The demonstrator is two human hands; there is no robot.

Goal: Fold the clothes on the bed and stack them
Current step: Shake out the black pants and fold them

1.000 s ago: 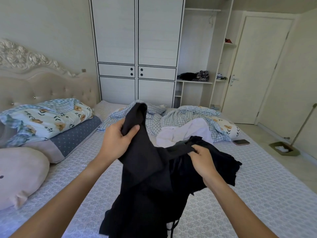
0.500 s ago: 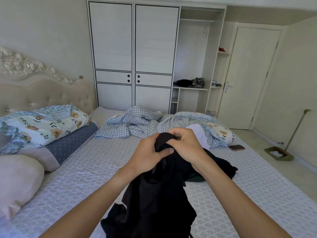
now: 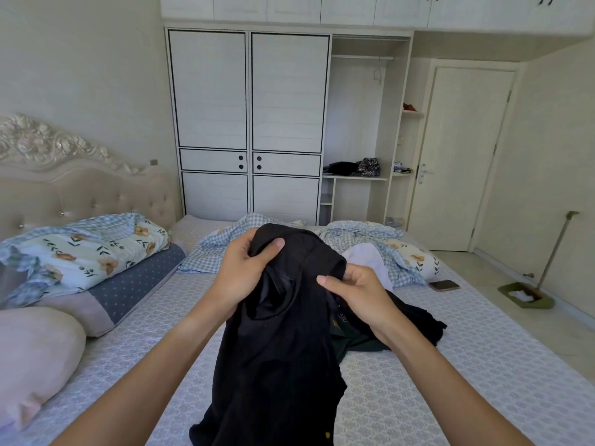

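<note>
both hands, left hand [image 3: 240, 272] and right hand [image 3: 357, 292], grip the black garment [image 3: 283, 336] above the bed [image 3: 450, 381]. locate its edges, probably shoulders; spread it flat before folding.

no readable text, labels, brands or numbers anywhere in view

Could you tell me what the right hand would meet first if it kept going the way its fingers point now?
The right hand points left, its fingers already pinching the black garment; beyond that cloth it would probably meet the left hand.
</note>
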